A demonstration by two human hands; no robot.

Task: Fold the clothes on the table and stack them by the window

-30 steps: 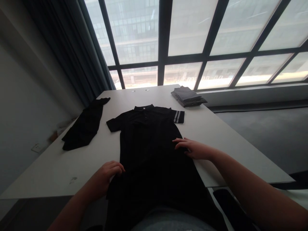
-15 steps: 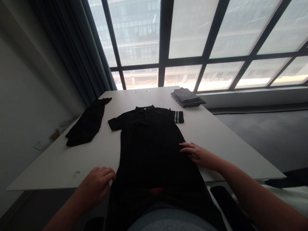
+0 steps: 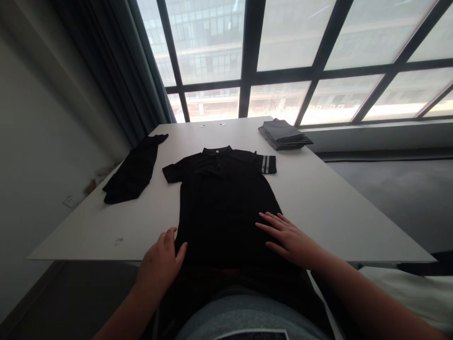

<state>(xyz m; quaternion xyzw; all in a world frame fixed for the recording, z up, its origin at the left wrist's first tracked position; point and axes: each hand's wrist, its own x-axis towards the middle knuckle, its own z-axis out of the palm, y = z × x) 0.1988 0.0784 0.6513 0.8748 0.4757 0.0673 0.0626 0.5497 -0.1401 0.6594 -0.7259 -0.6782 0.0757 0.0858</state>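
Observation:
A black polo shirt [image 3: 222, 198] lies face up on the white table [image 3: 318, 198], collar away from me, its hem hanging over the near edge. One sleeve carries pale stripes. My left hand [image 3: 161, 264] rests flat at the shirt's lower left edge, fingers stretched out. My right hand [image 3: 286, 236] lies flat on the shirt's lower right part, fingers spread. Neither hand holds anything.
A crumpled black garment [image 3: 132, 170] lies at the table's left side. A folded grey stack of clothes [image 3: 283, 134] sits at the far right corner. Large windows and a dark curtain stand behind the table. Grey floor lies to the right.
My left hand has moved in from the table edge onto the shirt's lower left and flattened. My right hand slid slightly toward me along the shirt's right side.

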